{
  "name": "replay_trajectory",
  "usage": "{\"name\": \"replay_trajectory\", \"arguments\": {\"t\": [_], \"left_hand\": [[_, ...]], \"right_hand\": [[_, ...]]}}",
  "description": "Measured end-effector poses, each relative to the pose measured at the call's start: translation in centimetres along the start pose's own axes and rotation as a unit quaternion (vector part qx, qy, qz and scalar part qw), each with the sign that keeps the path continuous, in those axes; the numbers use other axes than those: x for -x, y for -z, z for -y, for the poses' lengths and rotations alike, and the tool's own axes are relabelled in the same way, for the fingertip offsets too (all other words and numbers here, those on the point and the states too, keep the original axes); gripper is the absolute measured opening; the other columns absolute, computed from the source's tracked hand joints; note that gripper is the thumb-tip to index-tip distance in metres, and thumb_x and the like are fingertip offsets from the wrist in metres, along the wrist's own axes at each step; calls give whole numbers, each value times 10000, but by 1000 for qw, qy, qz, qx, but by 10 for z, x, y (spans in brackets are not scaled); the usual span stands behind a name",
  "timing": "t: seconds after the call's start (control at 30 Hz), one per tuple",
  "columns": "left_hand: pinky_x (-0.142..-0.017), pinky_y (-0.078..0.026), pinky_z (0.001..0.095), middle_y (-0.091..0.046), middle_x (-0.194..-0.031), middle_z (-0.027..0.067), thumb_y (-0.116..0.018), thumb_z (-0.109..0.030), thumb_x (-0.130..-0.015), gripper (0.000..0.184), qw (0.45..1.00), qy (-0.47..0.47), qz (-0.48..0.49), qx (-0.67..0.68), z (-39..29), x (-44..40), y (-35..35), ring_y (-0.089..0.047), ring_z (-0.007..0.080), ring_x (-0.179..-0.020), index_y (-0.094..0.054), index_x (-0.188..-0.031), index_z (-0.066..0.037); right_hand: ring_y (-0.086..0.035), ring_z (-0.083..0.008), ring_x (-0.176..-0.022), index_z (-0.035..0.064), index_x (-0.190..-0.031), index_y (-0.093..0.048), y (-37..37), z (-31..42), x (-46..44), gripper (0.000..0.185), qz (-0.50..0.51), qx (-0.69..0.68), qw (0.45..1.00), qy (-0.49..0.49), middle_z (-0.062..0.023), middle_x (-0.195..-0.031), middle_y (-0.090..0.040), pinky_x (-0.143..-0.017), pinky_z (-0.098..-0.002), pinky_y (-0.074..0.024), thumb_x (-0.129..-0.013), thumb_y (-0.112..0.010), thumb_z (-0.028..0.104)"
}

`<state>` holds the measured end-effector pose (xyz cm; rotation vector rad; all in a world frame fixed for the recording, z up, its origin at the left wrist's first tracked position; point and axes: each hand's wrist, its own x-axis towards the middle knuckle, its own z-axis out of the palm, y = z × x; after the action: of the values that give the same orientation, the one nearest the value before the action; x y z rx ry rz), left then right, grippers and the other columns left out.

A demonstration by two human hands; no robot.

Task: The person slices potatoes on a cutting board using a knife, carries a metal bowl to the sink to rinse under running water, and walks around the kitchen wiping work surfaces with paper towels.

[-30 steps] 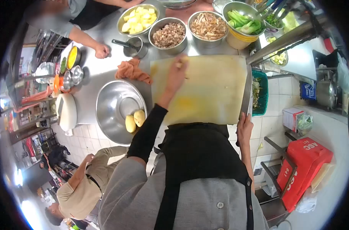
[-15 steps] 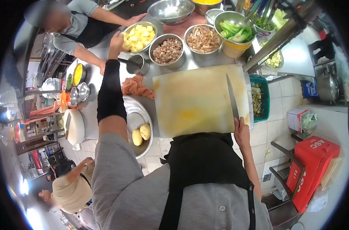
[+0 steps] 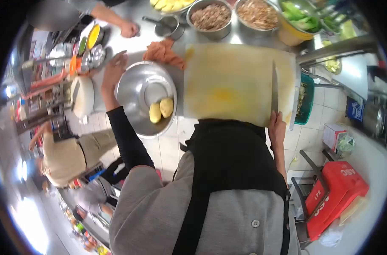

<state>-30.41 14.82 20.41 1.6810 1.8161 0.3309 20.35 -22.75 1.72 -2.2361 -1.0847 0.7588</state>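
Note:
My right hand point(image 3: 277, 127) is closed around the handle of a kitchen knife point(image 3: 274, 85), whose blade lies along the right part of a pale, yellow-stained cutting board point(image 3: 231, 76). Left of the board, a large metal bowl point(image 3: 132, 91) holds two peeled potatoes, one potato point(image 3: 155, 114) lying against the other potato point(image 3: 166, 107). By the bowl's left rim is my left hand point(image 3: 113, 72), slightly blurred, its fingers stretched out and nothing in them. Whether it touches the rim I cannot tell. An orange cloth point(image 3: 164, 54) lies between bowl and board.
Behind the board stand a bowl of cut potatoes point(image 3: 170, 4), a pot of minced meat point(image 3: 210, 18), a pot of brown strips point(image 3: 257, 15) and greens point(image 3: 299, 19). A small pot point(image 3: 168, 27) sits near a co-worker's fist point(image 3: 129, 29). A metal post point(image 3: 338, 49) rises at right.
My left hand has come back from the cut-potato bowl to the large metal bowl's left side. My view has tilted down. The knife stays in my right hand on the board.

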Motion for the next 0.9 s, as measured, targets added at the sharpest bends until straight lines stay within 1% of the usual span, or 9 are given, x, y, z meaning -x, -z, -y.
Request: {"name": "replay_trajectory", "arguments": {"t": [0.03,0.1,0.2,0.37,0.5,0.53,0.73,0.83,0.9], "left_hand": [[-954,-557,420,-696,-1349,165,-673,-337,-1009,485,979,-76,17,-190,64,24,-14,-693,299,-1190,-628,-1450,-142],[-1072,-508,429,-664,-1377,222,-789,-303,-889,627,982,28,92,-162,102,61,-48,-637,351,-1294,-607,-1462,-126],[-1161,-441,450,-557,-1513,214,-881,-254,-722,944,944,67,235,-222,127,106,-97,-534,376,-1393,-470,-1557,-95],[-1107,-479,481,-620,-1334,236,-867,-152,-722,813,987,67,43,-142,168,140,-164,-566,451,-1298,-515,-1454,-129],[-1038,-525,393,-630,-1294,175,-868,-87,-716,793,991,32,-121,50,147,157,-145,-637,315,-1195,-503,-1420,-61],[-1007,-535,355,-638,-1299,130,-844,-28,-742,774,990,4,-109,94,136,157,-134,-650,238,-1159,-498,-1434,-25],[-1043,-513,335,-653,-1326,101,-807,19,-797,716,935,-64,51,346,-31,159,-122,-646,188,-1169,-529,-1454,-23],[-1068,-493,337,-664,-1314,96,-808,-10,-806,677,901,-86,154,397,-69,145,-182,-634,179,-1187,-554,-1433,-33],[-1094,-478,338,-655,-1362,93,-775,27,-822,667,922,-158,188,299,-89,136,-218,-614,177,-1240,-545,-1444,-44]], "right_hand": [[-610,-563,-726,11,-979,-513,-1,7,-1,304,2,-16,1000,13,-350,-721,-607,-596,-625,-416,-1113,-516,284],[-608,-563,-712,10,-967,-513,-2,8,-4,317,11,-10,1000,22,-344,-711,-607,-584,-613,-417,-1114,-515,290],[-609,-561,-695,11,-957,-513,-2,9,-8,326,31,23,999,26,-339,-705,-608,-570,-598,-418,-1115,-515,295],[-619,-556,-695,9,-947,-512,0,6,-10,339,49,50,997,37,-335,-705,-615,-566,-586,-427,-1117,-513,303],[-620,-551,-697,7,-949,-511,3,11,-9,347,50,47,998,17,-330,-709,-618,-575,-580,-435,-1117,-514,310],[-618,-550,-696,6,-949,-511,2,12,-8,349,51,43,998,15,-328,-709,-618,-578,-577,-437,-1117,-513,312],[-620,-529,-697,7,-941,-498,1,13,-6,301,26,-12,997,70,-307,-729,-619,-580,-543,-445,-1093,-568,257],[-639,-490,-667,4,-1018,-542,13,29,1,220,29,-49,996,64,-282,-721,-629,-573,-515,-453,-1045,-631,204],[-619,-458,-609,2,-1083,-576,25,41,6,187,18,-60,997,39,-260,-673,-618,-565,-497,-447,-1014,-664,152]]}}
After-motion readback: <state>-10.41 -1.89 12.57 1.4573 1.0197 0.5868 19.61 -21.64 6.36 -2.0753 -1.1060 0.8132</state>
